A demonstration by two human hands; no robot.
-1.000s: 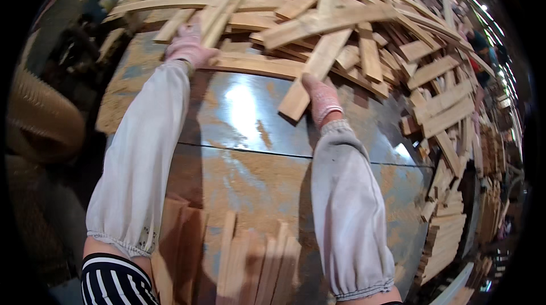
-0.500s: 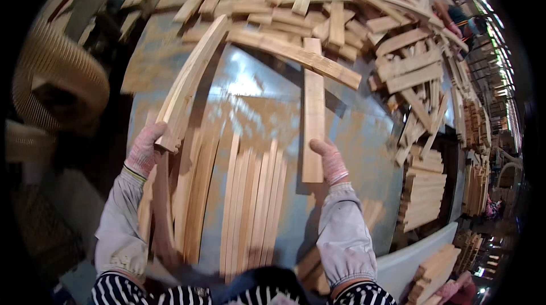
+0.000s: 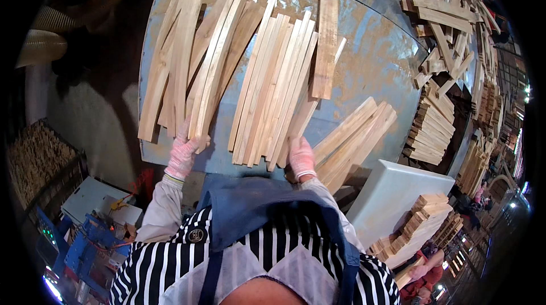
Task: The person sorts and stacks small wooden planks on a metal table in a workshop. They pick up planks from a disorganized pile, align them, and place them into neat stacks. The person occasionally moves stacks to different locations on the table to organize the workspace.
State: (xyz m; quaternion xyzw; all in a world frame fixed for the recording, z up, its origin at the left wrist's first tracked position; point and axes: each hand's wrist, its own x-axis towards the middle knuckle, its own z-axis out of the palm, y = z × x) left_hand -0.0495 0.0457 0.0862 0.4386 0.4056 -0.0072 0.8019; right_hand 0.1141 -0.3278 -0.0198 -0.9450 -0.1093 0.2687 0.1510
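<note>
My left hand (image 3: 185, 148), in a pale pink work glove, is closed round the near end of a light wooden slat (image 3: 219, 49). Beside that slat several wider wooden strips (image 3: 165, 66) lie fanned out on the left of the table. In the middle rests a bundle of narrow slats (image 3: 267, 89), side by side. At its right edge my right hand (image 3: 301, 158), gloved alike, grips the near end of another wooden strip (image 3: 304, 117); its fingers are partly hidden. A flat board (image 3: 325, 37) lies just beyond that strip.
The blue metal table (image 3: 375, 49) is dusted with sawdust. More strips (image 3: 355, 140) lie at its near right corner. A white panel (image 3: 392, 191) bears stacked wood blocks (image 3: 418, 219). Stacks and loose pieces (image 3: 443, 9) fill the right. A ribbed hose (image 3: 45, 37) hangs at the left.
My view has tipped down toward my body. The curved piece in my left hand and the board by my right hand were let go; both hands now hold slat ends nearer me.
</note>
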